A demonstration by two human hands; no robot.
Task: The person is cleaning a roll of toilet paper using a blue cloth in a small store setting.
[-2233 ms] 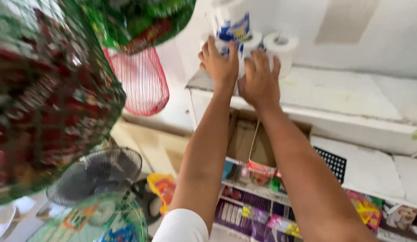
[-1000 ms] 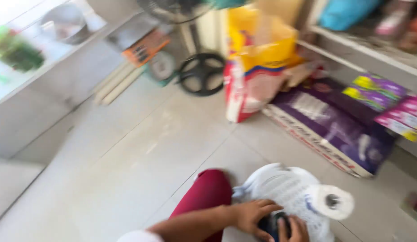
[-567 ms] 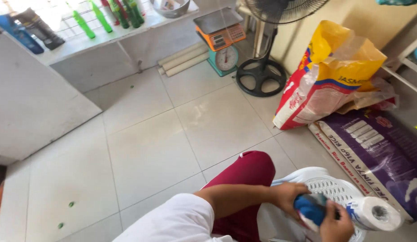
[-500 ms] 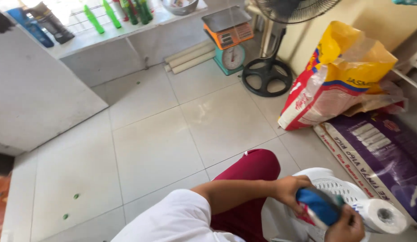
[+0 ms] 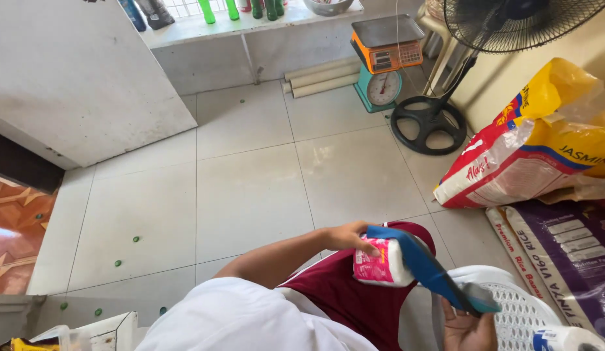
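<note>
The left hand point(image 5: 347, 235) pinches the top edge of a pink-and-white packet point(image 5: 379, 262) at six o'clock in view, while the right hand point(image 5: 467, 327), palm up and fingers curled, grips the blue wrapper point(image 5: 432, 272) around it above the white plastic stool point(image 5: 523, 312).

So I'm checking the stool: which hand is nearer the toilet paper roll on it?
Right. The right hand is just left of the toilet paper roll; the left hand is farther up-left, on a pink packet.

Pink-white packet point(image 5: 376, 265) wrapped in blue cover point(image 5: 432, 270), held tilted above lap
</note>
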